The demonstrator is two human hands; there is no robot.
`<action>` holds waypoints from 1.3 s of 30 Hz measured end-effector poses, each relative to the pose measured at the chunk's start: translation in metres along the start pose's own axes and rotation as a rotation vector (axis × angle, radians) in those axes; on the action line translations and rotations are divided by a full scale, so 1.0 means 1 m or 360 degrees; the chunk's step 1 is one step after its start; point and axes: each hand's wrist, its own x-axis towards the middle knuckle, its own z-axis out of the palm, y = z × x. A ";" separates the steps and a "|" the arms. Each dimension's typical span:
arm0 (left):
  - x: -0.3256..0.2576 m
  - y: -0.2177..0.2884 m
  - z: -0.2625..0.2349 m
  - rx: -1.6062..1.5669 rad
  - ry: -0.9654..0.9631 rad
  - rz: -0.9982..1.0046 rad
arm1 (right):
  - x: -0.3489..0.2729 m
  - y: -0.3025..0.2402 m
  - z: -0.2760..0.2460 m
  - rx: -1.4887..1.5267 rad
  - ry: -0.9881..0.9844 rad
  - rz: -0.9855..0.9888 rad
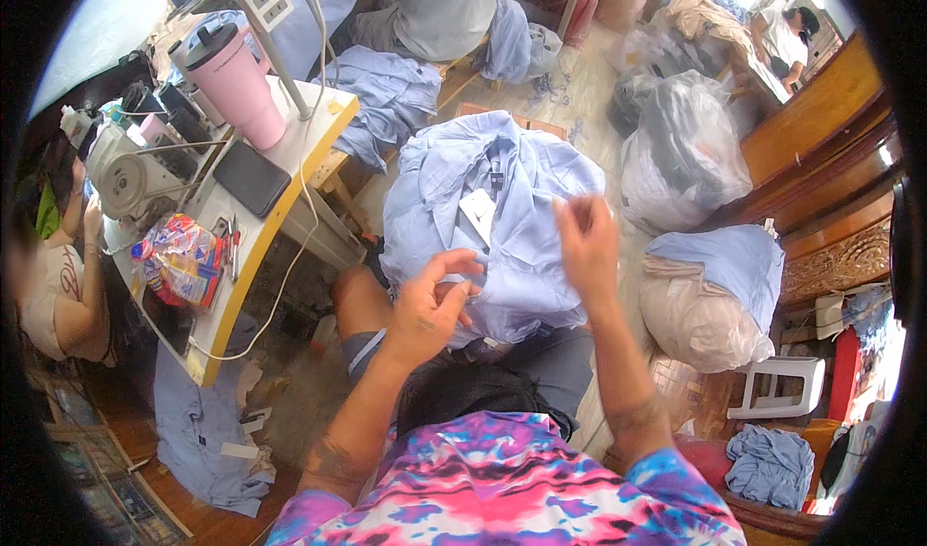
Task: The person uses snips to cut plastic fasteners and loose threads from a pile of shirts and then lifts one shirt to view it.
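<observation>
A pale blue shirt (526,169) lies bunched over my lap, collar away from me. A white tag (476,215) lies on its front below the dark neck label (497,179). My left hand (430,305) is over the near part of the shirt front. Its fingers curl toward the thumb, closed; whatever is between them is too small to make out. Above the right side of the shirt is my right hand (591,247), its bent fingers smeared by motion. I cannot tell whether it holds anything.
To the left, a yellow-edged table (314,145) carries a pink tumbler (237,87), a phone (251,177) and a sewing machine (126,174). A cable (311,203) hangs over its edge. Stuffed plastic bags (681,155) and a white stool (777,389) stand right. Other people sit nearby.
</observation>
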 end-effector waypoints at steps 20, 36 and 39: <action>0.023 -0.015 -0.051 0.1473 -0.0420 0.0588 | -0.092 0.036 0.019 -0.0317 -0.0462 -0.0467; -0.023 -0.010 0.044 0.0575 0.0405 0.0342 | -0.104 -0.044 0.003 0.0370 -0.0078 0.0259; -0.029 -0.007 0.046 0.0671 0.0365 0.0417 | -0.129 -0.041 0.014 0.1399 -0.0257 0.0652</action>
